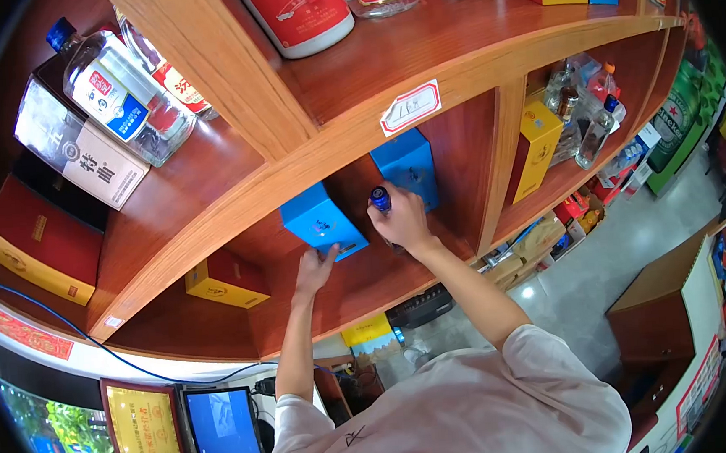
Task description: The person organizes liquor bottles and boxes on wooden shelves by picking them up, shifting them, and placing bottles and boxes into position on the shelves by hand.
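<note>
In the head view, my right hand (403, 220) is closed around a bottle with a dark blue cap (380, 197). Most of that bottle is hidden by the hand. My left hand (312, 274) grips the near lower edge of a blue box (320, 221), its thumb against the printed side. Just behind my right hand, a second blue box (407, 166) stands in the same shelf compartment. The bottle is between the two boxes.
A wooden shelf edge (290, 153) with a white price tag (410, 108) runs above my hands. A yellow and red box (226, 280) stands left; a yellow box (536, 150) and bottles stand right. Below are a monitor (225, 438) and a blue cable (137, 368).
</note>
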`<state>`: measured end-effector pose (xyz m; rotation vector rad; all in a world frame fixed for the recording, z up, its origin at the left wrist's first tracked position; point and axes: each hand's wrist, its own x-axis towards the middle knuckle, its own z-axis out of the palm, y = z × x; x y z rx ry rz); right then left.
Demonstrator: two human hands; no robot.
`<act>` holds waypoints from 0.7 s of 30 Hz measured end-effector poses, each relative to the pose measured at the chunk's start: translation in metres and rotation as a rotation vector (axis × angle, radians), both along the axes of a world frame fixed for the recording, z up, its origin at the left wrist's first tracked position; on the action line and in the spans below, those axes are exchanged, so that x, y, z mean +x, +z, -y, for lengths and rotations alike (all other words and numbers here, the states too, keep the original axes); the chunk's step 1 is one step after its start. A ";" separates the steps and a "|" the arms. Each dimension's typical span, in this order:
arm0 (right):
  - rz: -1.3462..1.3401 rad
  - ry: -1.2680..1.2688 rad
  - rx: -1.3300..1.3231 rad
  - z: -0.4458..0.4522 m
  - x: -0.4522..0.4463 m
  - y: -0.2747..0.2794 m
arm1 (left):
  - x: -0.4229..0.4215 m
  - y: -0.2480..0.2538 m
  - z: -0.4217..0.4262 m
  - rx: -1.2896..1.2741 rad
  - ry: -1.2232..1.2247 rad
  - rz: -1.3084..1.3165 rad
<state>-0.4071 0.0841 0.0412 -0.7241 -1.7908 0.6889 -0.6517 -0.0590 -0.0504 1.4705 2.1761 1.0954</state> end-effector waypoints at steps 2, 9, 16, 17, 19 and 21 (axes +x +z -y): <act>0.006 0.006 -0.012 0.001 0.000 0.001 | 0.000 -0.008 -0.011 0.019 -0.017 -0.019; 0.018 0.050 -0.001 0.005 0.008 -0.001 | 0.066 0.019 -0.062 -0.080 -0.133 0.064; 0.058 0.013 -0.064 0.001 0.002 0.001 | 0.083 0.015 -0.052 0.032 -0.159 0.158; 0.064 0.000 -0.054 0.002 0.003 0.001 | 0.088 0.015 -0.045 0.060 -0.171 0.165; 0.068 -0.038 -0.027 0.004 0.003 0.002 | 0.108 0.028 -0.029 0.037 -0.150 0.311; 0.038 -0.045 -0.010 0.004 0.002 0.004 | 0.112 -0.020 -0.019 0.149 -0.131 0.296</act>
